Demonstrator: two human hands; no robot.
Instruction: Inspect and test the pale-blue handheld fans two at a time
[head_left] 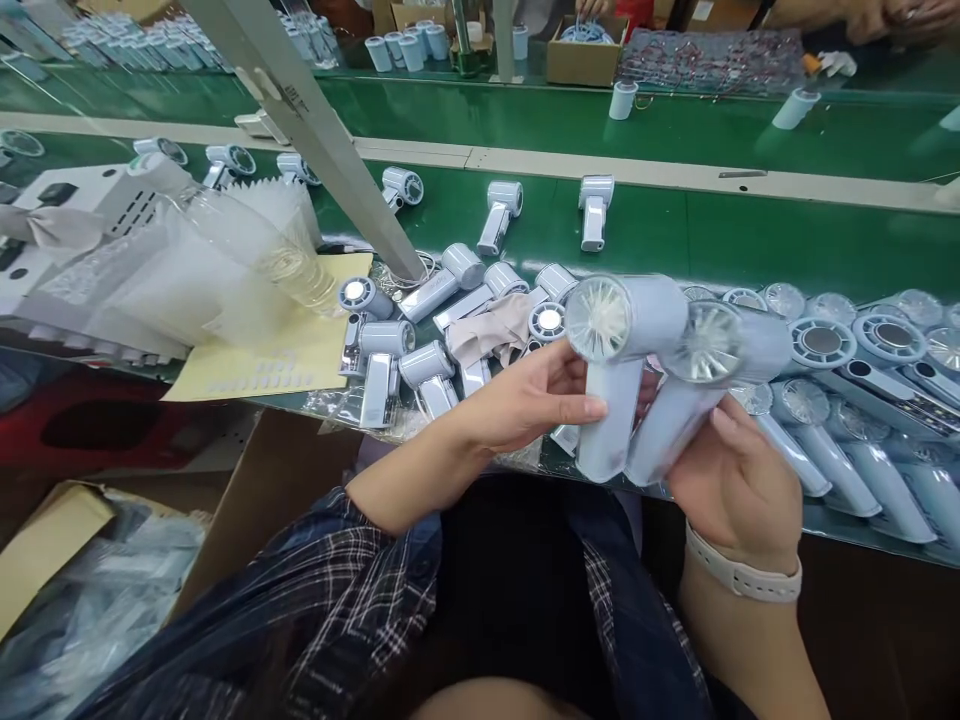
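My left hand [551, 400] is closed around the handle of a light-blue handheld fan [611, 420], thumb along its side. My right hand [739, 480] grips a second handheld fan [675, 425] of the same kind, tilted to the right. Both fans are raised side by side above the bench edge, and their round ends look covered in clear, wrinkled plastic film. Below and left of them lies a loose group of fans [431, 290] with a crumpled beige cloth [491, 328] on top. Rows of fans [832, 430] lie close together to the right of my right hand.
A grey metal post [315, 130] slants across the bench. Spaced fans [501, 215] lie on the green conveyor [660, 225]. At left are clear plastic bags [217, 270], a yellow sheet [330, 350] and a white machine [97, 220]. A cardboard box [225, 510] stands below. Other people's hands show across the line.
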